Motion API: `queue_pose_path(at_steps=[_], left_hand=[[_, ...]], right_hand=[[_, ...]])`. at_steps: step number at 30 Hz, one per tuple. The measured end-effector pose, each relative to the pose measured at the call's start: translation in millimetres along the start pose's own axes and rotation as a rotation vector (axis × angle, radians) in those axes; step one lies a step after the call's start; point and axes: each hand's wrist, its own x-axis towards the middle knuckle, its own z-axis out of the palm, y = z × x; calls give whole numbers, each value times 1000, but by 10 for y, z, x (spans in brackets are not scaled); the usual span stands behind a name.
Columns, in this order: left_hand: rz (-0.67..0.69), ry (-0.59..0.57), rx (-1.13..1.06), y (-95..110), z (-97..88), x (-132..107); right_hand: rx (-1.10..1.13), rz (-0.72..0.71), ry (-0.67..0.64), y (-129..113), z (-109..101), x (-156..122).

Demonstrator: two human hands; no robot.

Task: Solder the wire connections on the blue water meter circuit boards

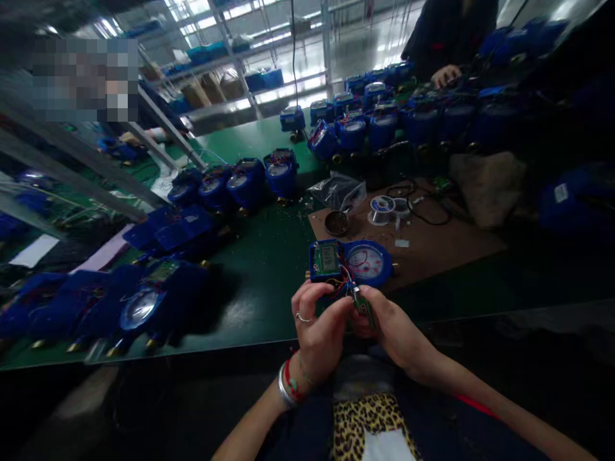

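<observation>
1. Head view, hands: two hands meet at 6 o'clock, just below the middle of the picture.
   - The left hand [319, 326] has a ring on one finger and several bands on its wrist. Its fingers are curled narrow and pinch the wires [342, 283].
   - The right hand [390, 326] has its thumb and fingers closed on one small board [362, 303], which it holds tilted.
2. Head view, held thing: the small board sits between the two hands. The wires tie it to one blue meter [350, 261] lying flat at 12 o'clock from the hands, just beside the fingertips. This meter has one green screen on its left half and one round dial on its right.
3. Head view, mat: the meter lies at the near edge of one brown mat [446, 246] on the green table [269, 269]. At 12 o'clock from the meter, three things lie on or by the mat:
   - one round tin [337, 222]
   - one spool [383, 206]
   - one clear bag [339, 189]
4. Head view, other meters:
   - Four meters [245, 179] stand in a row at 10 o'clock.
   - A larger cluster [365, 125] fills the far end at 1 o'clock, too crowded to count.
   - More lie blurred at 8 o'clock.
5. Head view, co-worker: one hand of another person [444, 75] rests at the far cluster, at 1 o'clock.
</observation>
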Motion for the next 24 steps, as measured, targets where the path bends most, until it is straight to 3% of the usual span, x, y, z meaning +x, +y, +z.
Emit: queue_pose_path(at_steps=[24], left_hand=[[-19, -9, -3, 5, 18, 4]], right_hand=[[117, 24, -17, 9, -13, 23]])
